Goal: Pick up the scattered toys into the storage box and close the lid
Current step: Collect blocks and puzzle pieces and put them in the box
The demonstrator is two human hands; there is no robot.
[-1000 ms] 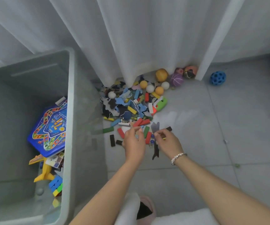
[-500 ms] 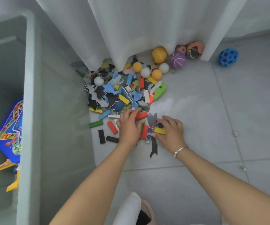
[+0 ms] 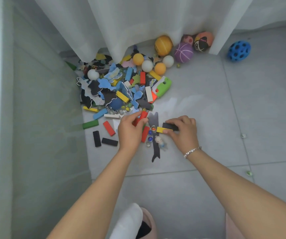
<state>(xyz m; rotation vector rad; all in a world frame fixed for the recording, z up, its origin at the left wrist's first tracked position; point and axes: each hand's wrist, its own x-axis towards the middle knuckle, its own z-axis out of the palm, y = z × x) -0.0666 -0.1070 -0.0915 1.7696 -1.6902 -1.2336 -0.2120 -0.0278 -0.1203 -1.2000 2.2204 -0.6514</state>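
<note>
Storage box (image 3: 35, 118), translucent, filling the left side; everything below placed from it. Toy pile (image 3: 121, 87) just right of the box wall, heaped under the curtain (image 3: 138, 23). Blue holed ball (image 3: 239, 51) farthest right, well apart from the box: likely to be missed. Left hand (image 3: 130, 131) nearest the box, fingers curled round red blocks (image 3: 143, 115). Right hand (image 3: 183, 131) beyond it, pinching a black block (image 3: 170, 126) and a yellow block (image 3: 162, 129). Marbles (image 3: 150, 136) between the 2 hands, touching the floor: apt to roll off if nudged. Overfull grips may shed blocks on the way over the box wall.
</note>
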